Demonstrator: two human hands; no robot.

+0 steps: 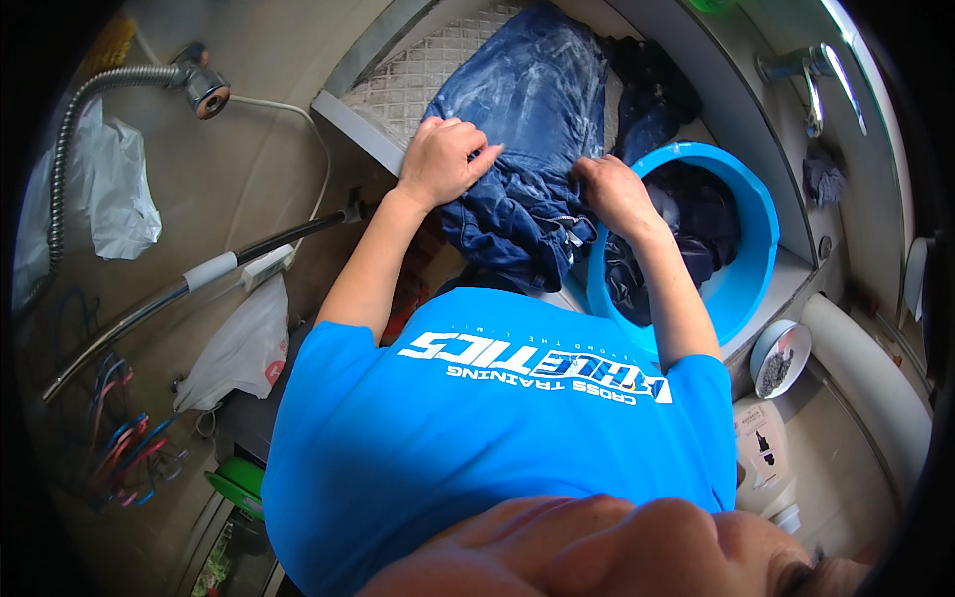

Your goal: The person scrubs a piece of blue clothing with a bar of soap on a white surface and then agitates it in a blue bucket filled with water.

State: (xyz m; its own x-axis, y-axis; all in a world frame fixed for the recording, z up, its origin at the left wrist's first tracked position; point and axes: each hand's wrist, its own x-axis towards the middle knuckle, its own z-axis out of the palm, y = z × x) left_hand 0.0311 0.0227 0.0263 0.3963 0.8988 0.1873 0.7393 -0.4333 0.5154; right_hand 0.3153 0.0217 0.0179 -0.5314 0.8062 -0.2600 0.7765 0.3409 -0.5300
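Note:
Wet-looking blue jeans with whitish streaks lie over a ridged washboard surface of a sink, their near part bunched towards my body. At the left edge of the cloth, my left hand grips the fabric, thumb pointing inwards. My right hand has its fingers curled on the denim at the right edge, near a zip. Beside my right forearm stands a blue plastic basin with dark clothes in it. Another dark garment lies to the right of the jeans.
A chrome faucet is at upper right. A small bowl and a plastic bottle are at lower right. On the left are a metal shower hose, a pole, plastic bags and clothes hangers.

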